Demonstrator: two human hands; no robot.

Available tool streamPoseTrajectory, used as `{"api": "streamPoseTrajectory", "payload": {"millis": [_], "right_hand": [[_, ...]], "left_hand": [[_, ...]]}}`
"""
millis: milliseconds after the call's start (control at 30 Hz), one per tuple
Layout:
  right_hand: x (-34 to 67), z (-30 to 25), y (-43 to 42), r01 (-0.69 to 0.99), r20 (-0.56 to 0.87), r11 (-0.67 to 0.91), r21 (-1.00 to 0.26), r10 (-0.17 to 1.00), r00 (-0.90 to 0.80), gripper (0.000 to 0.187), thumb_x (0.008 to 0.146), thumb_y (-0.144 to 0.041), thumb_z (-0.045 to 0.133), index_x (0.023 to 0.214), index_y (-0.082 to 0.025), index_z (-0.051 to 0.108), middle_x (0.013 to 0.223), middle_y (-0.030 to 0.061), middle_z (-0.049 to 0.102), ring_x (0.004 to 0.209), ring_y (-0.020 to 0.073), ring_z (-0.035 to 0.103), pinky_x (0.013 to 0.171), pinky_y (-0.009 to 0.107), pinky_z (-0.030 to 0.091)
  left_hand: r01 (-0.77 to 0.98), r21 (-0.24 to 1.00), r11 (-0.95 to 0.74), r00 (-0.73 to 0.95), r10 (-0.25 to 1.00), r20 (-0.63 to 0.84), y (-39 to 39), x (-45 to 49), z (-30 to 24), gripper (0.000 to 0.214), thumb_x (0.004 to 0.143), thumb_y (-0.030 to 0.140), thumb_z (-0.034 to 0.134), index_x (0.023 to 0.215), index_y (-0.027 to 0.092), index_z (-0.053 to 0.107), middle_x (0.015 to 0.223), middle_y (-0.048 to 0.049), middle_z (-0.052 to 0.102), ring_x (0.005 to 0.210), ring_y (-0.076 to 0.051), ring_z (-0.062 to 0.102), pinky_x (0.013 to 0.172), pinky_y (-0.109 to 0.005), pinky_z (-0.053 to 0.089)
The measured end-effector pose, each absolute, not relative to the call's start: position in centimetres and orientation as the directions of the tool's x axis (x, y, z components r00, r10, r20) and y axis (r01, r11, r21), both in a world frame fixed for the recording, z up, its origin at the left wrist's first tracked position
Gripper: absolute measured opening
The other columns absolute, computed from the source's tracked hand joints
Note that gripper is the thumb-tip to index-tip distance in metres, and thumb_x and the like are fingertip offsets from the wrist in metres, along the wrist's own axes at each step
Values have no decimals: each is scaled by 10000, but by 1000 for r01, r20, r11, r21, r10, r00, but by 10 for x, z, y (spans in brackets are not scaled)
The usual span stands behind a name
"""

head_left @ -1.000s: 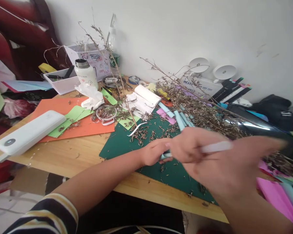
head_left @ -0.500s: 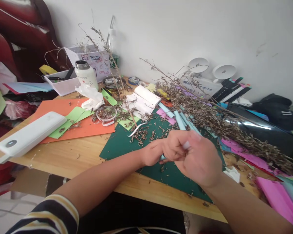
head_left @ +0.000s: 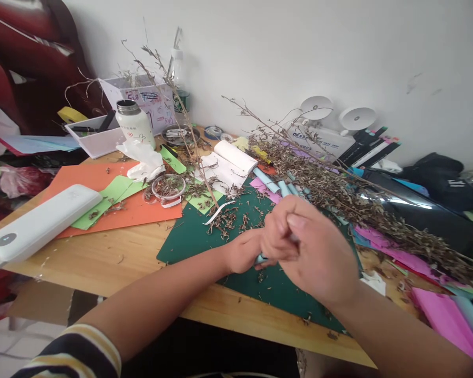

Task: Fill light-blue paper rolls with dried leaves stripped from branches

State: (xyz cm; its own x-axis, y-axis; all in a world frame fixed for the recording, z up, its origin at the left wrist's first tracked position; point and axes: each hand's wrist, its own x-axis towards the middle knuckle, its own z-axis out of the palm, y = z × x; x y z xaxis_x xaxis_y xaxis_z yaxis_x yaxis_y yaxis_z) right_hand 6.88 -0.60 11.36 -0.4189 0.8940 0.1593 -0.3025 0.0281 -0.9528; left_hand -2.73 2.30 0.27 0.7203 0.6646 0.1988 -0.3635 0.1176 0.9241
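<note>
Over the green cutting mat (head_left: 197, 239) my two hands are pressed together. My left hand (head_left: 245, 252) is closed around a light blue paper tube (head_left: 261, 258), of which only a small end shows under the fingers. My right hand (head_left: 313, 252) is curled in a fist against my left one, thumb on top; its fingers seem wrapped round the same tube, mostly hidden. Just beyond the hands lie more light blue paper tubes (head_left: 266, 179). Crumbled dry leaves (head_left: 224, 226) are scattered over the mat, beside a thin white paper strip (head_left: 219, 212).
A heap of dried leafy stems (head_left: 327, 184) covers the right side. Farther left stand a white bottle (head_left: 136, 123), a small round tub of leaves (head_left: 168, 188) and a white power bank (head_left: 43, 220) by orange paper (head_left: 142, 210). A white paper roll (head_left: 235, 156) lies behind the mat.
My right hand has turned slightly, its thumb now lower and more folded over the fingers, hiding the pale piece that showed there. The view has shifted slightly.
</note>
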Motion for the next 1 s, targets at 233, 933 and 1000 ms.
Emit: {"api": "streamPoseTrajectory", "payload": {"millis": [233, 933, 1000], "right_hand": [[66, 128, -1, -381, 83, -50, -923, 942, -324, 214, 693, -53, 348, 748, -250, 408, 441, -87, 319, 345, 49, 185, 358, 193, 184], [74, 134, 6, -290, 183, 84, -953, 924, -334, 202, 689, -35, 415, 601, -216, 411, 418, -81, 395, 331, 35, 280, 325, 203, 209], [77, 136, 5, -305, 273, 177, -936, 912, -307, 182, 720, -86, 461, 605, -218, 408, 433, -82, 415, 341, 35, 312, 333, 211, 239]], "left_hand": [[-353, 930, 105, 753, 622, 216, 24, -28, 5, 319, 819, 366, 327, 614, 139, 415, 477, 38, 398, 398, -57, 348, 404, -195, 296], [-384, 917, 107, 745, 623, 239, 24, -27, 5, 303, 832, 361, 301, 640, 148, 398, 469, 44, 404, 377, -57, 346, 396, -200, 297], [-403, 910, 94, 738, 621, 263, 24, -28, 4, 298, 825, 369, 308, 671, 141, 419, 491, 38, 430, 374, -52, 350, 389, -193, 302]]}}
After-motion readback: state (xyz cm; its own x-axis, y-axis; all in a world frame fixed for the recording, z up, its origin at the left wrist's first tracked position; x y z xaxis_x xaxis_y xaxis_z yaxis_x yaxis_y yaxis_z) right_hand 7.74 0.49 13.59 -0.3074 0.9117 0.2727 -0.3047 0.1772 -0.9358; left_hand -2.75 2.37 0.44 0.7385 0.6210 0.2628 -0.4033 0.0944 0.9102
